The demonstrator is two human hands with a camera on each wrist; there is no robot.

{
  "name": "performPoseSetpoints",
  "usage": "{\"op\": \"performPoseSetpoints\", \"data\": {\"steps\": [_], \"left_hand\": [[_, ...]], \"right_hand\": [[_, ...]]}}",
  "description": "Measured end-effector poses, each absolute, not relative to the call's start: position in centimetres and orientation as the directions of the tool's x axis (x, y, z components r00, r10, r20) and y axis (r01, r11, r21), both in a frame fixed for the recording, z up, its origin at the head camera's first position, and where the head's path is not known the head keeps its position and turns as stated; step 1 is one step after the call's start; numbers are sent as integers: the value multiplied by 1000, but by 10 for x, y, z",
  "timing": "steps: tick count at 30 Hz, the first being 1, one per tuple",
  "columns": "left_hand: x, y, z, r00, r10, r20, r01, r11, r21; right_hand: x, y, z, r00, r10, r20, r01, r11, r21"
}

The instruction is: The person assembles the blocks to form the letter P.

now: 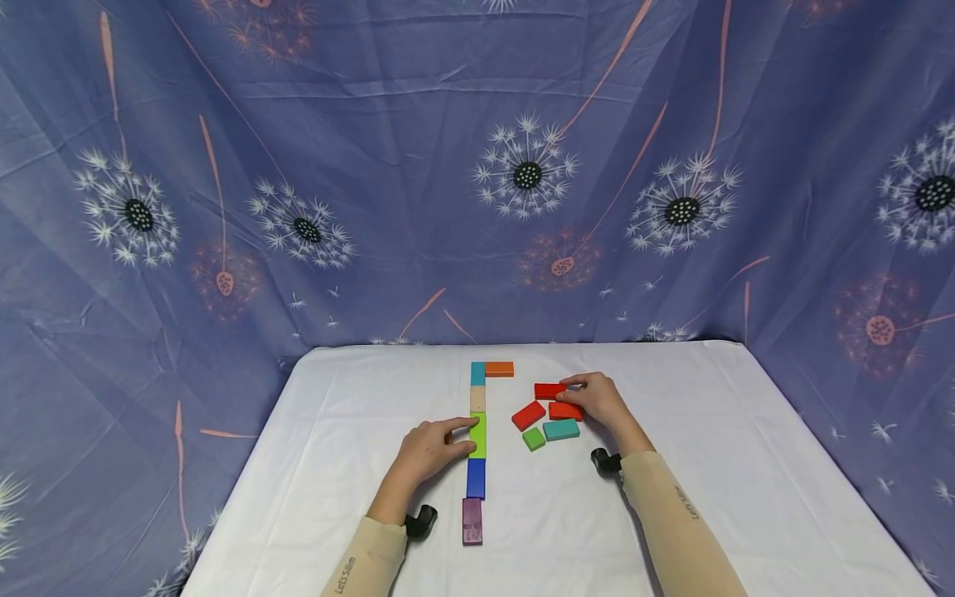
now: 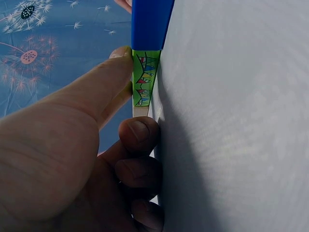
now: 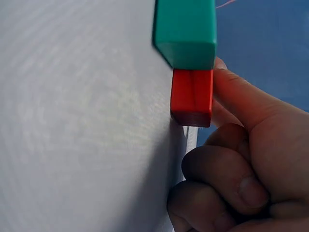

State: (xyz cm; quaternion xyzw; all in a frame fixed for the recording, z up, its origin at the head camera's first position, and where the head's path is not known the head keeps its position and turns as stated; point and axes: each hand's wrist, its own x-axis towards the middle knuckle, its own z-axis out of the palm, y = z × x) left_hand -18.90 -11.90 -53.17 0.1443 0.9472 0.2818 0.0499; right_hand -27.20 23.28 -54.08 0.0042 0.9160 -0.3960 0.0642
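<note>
My left hand (image 1: pixel 425 450) touches the lime green block (image 1: pixel 479 436) with thumb and index finger apart. In the left wrist view, that block's side (image 2: pixel 146 77) bears printed bunting, and the other fingers are curled. The lime block lies in a row between a blue block (image 1: pixel 476 478) and a tan block (image 1: pixel 477 399). With thumb and index finger my right hand (image 1: pixel 603 402) pinches the right end of the farthest red block (image 1: pixel 547 391). A second red block (image 1: pixel 564 410) lies just below that hand; in the right wrist view, a teal block (image 3: pixel 186 31) hides part of the red (image 3: pixel 192 96).
A purple block (image 1: pixel 472 522) ends the row nearest me. At its far end a light blue block (image 1: pixel 477 373) meets an orange block (image 1: pixel 499 369) at a corner. Another red block (image 1: pixel 529 415) and a small green block (image 1: pixel 533 439) lie on the white cloth (image 1: pixel 313 464).
</note>
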Motion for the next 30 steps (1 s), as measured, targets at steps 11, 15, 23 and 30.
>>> {"op": "performPoseSetpoints", "data": {"steps": [11, 15, 23, 30], "left_hand": [[-190, -119, -533, -951, 308, -9, 252, 796, 551], [-191, -119, -534, -954, 300, -14, 244, 802, 545], [-189, -119, -533, -955, 295, -22, 235, 802, 549], [-189, -119, -532, -953, 302, -17, 244, 801, 547]], "right_hand": [[-274, 233, -539, -988, -63, -145, 60, 699, -712], [-273, 233, -541, -990, -63, -128, 49, 691, -721], [-273, 234, -540, -992, -49, -120, 58, 660, -749], [-279, 230, -532, -990, -17, -143, 102, 619, -779]]}}
